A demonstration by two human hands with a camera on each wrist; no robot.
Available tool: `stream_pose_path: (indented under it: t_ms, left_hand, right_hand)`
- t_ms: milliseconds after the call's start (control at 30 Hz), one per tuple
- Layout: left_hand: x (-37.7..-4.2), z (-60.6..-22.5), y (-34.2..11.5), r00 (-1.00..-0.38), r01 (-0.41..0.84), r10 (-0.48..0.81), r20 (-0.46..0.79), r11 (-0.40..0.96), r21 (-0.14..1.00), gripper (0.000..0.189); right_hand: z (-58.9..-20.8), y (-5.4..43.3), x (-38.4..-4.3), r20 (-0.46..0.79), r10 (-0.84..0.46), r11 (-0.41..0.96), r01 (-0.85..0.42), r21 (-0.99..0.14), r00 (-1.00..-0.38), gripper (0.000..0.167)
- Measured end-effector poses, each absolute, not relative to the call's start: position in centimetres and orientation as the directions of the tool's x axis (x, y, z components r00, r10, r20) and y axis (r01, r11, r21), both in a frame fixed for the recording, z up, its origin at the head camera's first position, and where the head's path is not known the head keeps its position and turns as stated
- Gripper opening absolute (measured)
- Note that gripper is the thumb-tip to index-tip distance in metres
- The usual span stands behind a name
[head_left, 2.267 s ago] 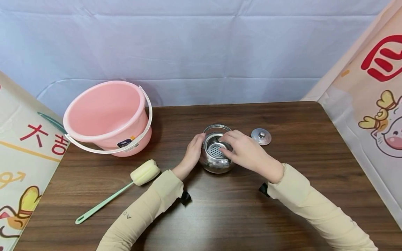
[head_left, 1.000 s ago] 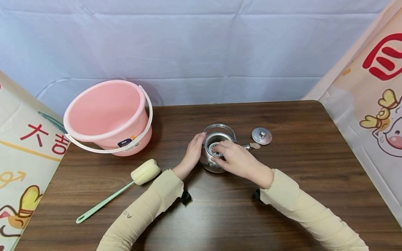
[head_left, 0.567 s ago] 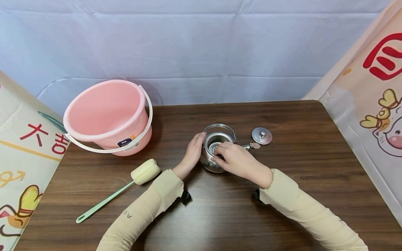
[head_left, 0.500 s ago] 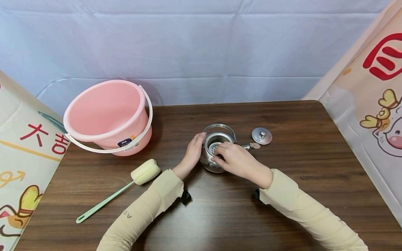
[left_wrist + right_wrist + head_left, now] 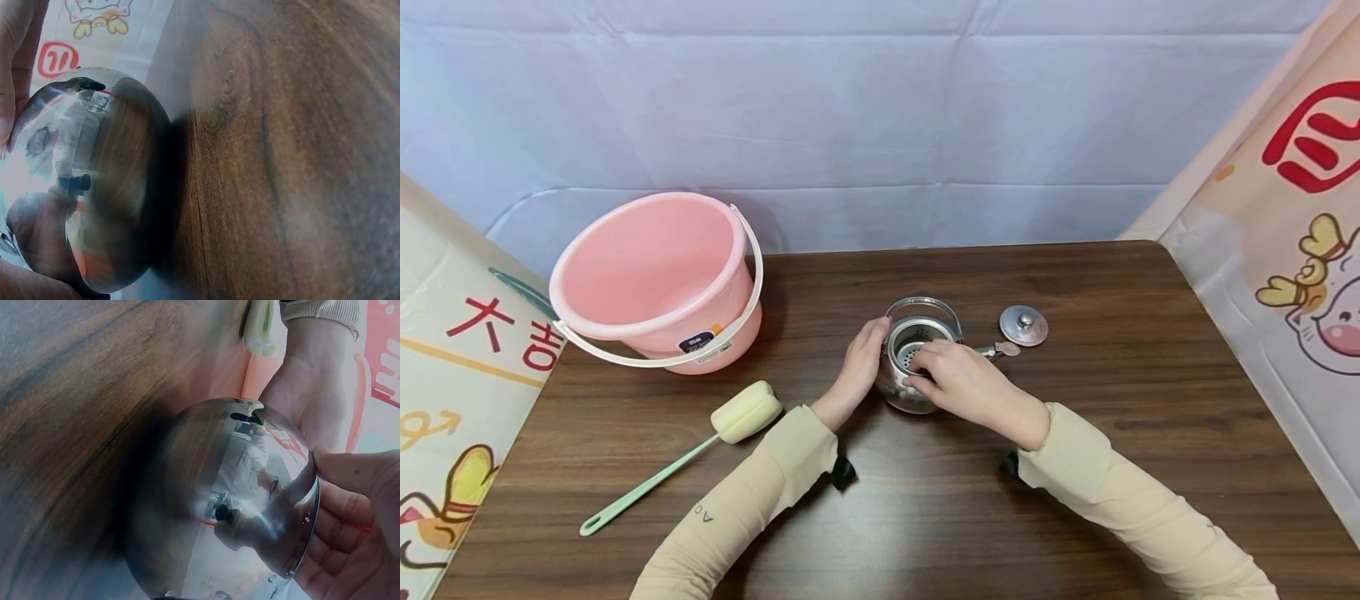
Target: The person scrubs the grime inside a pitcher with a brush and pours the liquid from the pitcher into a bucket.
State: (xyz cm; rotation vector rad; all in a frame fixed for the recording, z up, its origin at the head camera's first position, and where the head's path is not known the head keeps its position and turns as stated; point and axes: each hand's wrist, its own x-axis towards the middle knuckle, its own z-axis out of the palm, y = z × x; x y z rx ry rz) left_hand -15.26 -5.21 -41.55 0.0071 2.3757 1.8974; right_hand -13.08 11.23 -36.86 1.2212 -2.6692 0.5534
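A small shiny steel teapot point(image 5: 907, 395) stands upright on the table with its wire handle raised at the back. Inside its mouth sits a perforated strainer point(image 5: 907, 353). My left hand point(image 5: 859, 364) rests along the pot's left side, fingers fairly straight. Reaching over from the right, my right hand point(image 5: 970, 383) has its fingers curled down inside the mouth and pinches the strainer at the rim. In the right wrist view its thumb point(image 5: 340, 467) presses the rim's near edge; the fingertips are hidden inside. The steel lid point(image 5: 1023, 325) lies flat to the right, beyond the spout point(image 5: 990, 351).
A pink bucket point(image 5: 730, 304) with a white handle stands at the back left. In front of it lies a sponge brush point(image 5: 747, 412) with a green handle. Pale cloth point(image 5: 865, 125) hangs behind the wooden table point(image 5: 1150, 375), with printed sheets at both sides.
My right hand has moved slightly left and its fingers have sunk deeper into the pot's mouth, uncovering the spout. Over the last second it stays nearly still; the left hand has not moved.
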Motion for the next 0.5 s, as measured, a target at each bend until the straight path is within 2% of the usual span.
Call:
stream_pose_path:
  t_ms: [500]
  left_hand:
    - [-15.27,-41.54,-5.09,-0.995,-0.058,0.060,-0.073,0.219,0.974,0.050]
  right_hand:
    - [-36.11,11.46,-13.21,0.251,-0.727,0.578,-0.768,-0.277,-0.638,0.006]
